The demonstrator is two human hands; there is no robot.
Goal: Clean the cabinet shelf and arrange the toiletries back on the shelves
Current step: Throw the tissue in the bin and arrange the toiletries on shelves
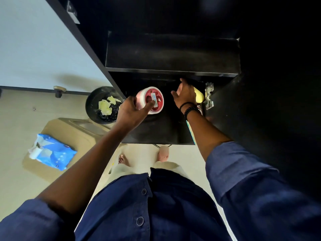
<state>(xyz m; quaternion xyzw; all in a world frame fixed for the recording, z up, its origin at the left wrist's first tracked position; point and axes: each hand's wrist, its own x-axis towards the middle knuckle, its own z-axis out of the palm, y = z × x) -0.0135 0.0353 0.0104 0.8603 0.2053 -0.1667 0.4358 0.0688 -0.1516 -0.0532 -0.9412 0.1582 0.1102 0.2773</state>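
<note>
Over the cabinet shelf (156, 129), the left hand (132, 111) grips a red-lidded tub (150, 100); the right hand (185, 93) lies spread against a yellow cloth (199, 96). Best hold the tub clear while wiping.

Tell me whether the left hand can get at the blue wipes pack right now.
Probably not yet: the left hand grips the red-lidded tub, so it's full. The blue pack itself lies uncovered on the beige surface.
</note>
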